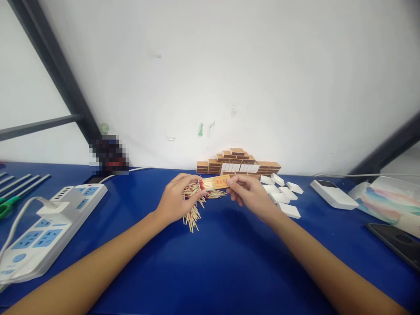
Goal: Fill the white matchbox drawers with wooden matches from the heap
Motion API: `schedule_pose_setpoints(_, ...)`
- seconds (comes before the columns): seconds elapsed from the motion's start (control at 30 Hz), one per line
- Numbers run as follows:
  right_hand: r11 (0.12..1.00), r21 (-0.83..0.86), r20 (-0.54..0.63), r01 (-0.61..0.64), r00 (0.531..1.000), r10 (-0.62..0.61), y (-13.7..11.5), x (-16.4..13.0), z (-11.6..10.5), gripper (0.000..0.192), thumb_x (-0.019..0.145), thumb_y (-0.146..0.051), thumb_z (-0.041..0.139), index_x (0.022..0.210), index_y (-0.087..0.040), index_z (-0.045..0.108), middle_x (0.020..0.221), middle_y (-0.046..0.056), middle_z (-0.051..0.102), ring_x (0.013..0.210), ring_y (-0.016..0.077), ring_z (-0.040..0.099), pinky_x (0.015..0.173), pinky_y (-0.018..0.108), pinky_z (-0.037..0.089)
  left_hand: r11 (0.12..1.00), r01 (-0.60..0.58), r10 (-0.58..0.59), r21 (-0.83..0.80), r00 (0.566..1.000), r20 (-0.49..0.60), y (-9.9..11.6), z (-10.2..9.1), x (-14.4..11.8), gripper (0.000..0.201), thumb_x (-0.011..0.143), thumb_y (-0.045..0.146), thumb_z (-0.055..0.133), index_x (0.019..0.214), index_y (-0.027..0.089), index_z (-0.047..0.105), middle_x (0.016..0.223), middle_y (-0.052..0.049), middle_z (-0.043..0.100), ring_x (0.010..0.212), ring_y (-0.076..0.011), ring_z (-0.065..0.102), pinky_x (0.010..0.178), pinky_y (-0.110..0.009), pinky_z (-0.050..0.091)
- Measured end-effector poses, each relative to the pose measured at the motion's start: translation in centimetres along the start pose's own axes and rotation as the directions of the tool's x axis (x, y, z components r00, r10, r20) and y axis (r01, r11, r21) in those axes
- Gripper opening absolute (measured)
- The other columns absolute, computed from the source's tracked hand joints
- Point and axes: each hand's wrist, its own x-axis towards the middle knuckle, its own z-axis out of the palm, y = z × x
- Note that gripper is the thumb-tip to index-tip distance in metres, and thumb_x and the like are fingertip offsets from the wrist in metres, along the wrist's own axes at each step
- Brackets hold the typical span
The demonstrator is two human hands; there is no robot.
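A matchbox (222, 180) is held level between my two hands, its tray partly out of the orange sleeve and filled with red-tipped matches. My left hand (175, 199) grips the tray's left end between thumb and fingers. At the other end, the thumb and fingers of my right hand (251, 194) pinch the sleeve. Loose matches (193, 216) lie heaped on the blue table under and beside my left hand, which partly hides them. Behind the hands, many matchboxes (238, 152) are stacked in steps against the wall. Several small white trays (288, 210) are scattered right of my right hand.
On the left are a white power strip (88, 197) with a plugged-in charger (54, 210), and green-handled scissors (9, 206). A white device (334, 195), a plastic packet (382, 199) and a dark phone (393, 240) lie right. The wall (262, 78) closes off the table's back.
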Motion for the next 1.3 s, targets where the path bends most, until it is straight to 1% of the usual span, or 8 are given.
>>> schedule_pose_setpoints(0.13,0.999,0.044,0.029,0.029,0.999,-0.03,-0.1,-0.1,0.4,0.046,0.093,-0.065,0.061,0.085,-0.019,0.059,0.064,-0.001,0.064,0.046,0.0097,0.052,0.04,0.021,0.041,0.998,0.054,-0.054,-0.042,0.999,0.003,0.0,0.1,0.0,0.031,0.092,0.035,0.077,0.119,0.022,0.069,0.113,-0.007,0.074,0.103,-0.0215,0.072,0.096,-0.04,0.061)
schedule_pose_setpoints(0.3,0.989,0.137,-0.032,0.047,0.999,-0.043,-0.2,-0.4,1.3,0.055,0.091,-0.062,0.065,0.124,-0.023,0.048,0.084,-0.001,0.068,0.053,0.0138,0.063,0.038,0.023,0.045,0.996,0.066,-0.064,-0.06,0.997,0.033,0.5,0.2,-0.1,0.033,0.09,0.035,0.079,0.119,0.023,0.069,0.112,-0.006,0.075,0.102,-0.0219,0.073,0.094,-0.039,0.061)
schedule_pose_setpoints(0.43,0.995,0.097,0.165,0.014,0.986,-0.03,-0.4,-1.6,2.7,0.054,0.101,-0.063,0.047,0.131,-0.019,0.054,0.085,0.003,0.064,0.064,0.0159,0.064,0.043,0.025,0.049,0.997,-0.014,0.018,-0.074,0.998,0.06,1.2,0.2,-0.2,0.045,0.079,0.047,0.087,0.113,0.022,0.07,0.107,-0.006,0.076,0.099,-0.0232,0.072,0.09,-0.039,0.059)
schedule_pose_setpoints(0.57,0.994,-0.025,0.425,0.109,0.901,-0.088,-1.3,-3.0,3.3,0.046,0.107,-0.057,0.04,0.121,-0.019,0.062,0.076,0.0,0.063,0.065,0.0139,0.06,0.06,0.028,0.05,0.993,-0.089,0.104,-0.082,0.975,0.195,2.2,0.1,-0.2,0.069,0.062,0.065,0.09,0.112,0.024,0.067,0.088,-0.002,0.075,0.088,-0.0242,0.072,0.09,-0.042,0.055)
schedule_pose_setpoints(0.8,0.969,-0.183,0.379,0.166,0.921,-0.086,-1.7,-3.1,2.2,0.056,0.11,-0.056,0.031,0.152,-0.022,0.042,0.084,0.001,0.066,0.07,0.0163,0.062,0.069,0.031,0.049,0.999,-0.034,0.04,-0.039,0.981,0.188,2.8,-0.3,0.0,0.047,0.081,0.048,0.084,0.117,0.023,0.067,0.097,-0.005,0.075,0.086,-0.022,0.068,0.081,-0.039,0.056)
schedule_pose_setpoints(0.9,0.875,-0.427,0.243,0.229,0.961,-0.133,-0.5,-2.2,1.4,0.059,0.109,-0.055,0.03,0.155,-0.019,0.038,0.099,0.008,0.072,0.084,0.0226,0.068,0.077,0.035,0.05,0.996,0.086,-0.08,-0.033,0.985,0.154,1.6,-0.6,0.4,0.026,0.089,0.036,0.077,0.112,0.024,0.072,0.103,-0.006,0.076,0.092,-0.0224,0.07,0.084,-0.039,0.058)
schedule_pose_setpoints(1.03,0.645,-0.737,0.133,0.2,0.979,-0.152,0.4,-0.8,-0.1,0.052,0.109,-0.049,0.033,0.147,-0.016,0.048,0.111,0.013,0.075,0.101,0.0299,0.071,0.085,0.039,0.049,0.965,0.264,-0.263,-0.001,0.963,0.062,-2.0,-0.6,1.9,0.037,0.085,0.037,0.08,0.12,0.025,0.073,0.109,-0.007,0.078,0.089,-0.0224,0.071,0.085,-0.041,0.059)
schedule_pose_setpoints(1.3,0.399,-0.91,0.089,0.112,0.993,-0.076,-0.2,0.4,-2.1,0.046,0.11,-0.048,0.03,0.12,-0.018,0.064,0.114,0.013,0.076,0.103,0.0293,0.072,0.078,0.035,0.047,0.934,0.354,-0.358,0.054,0.924,0.135,-8.5,0.6,8.3,0.043,0.075,0.033,0.085,0.116,0.02,0.079,0.106,-0.01,0.08,0.091,-0.0248,0.071,0.085,-0.041,0.055)
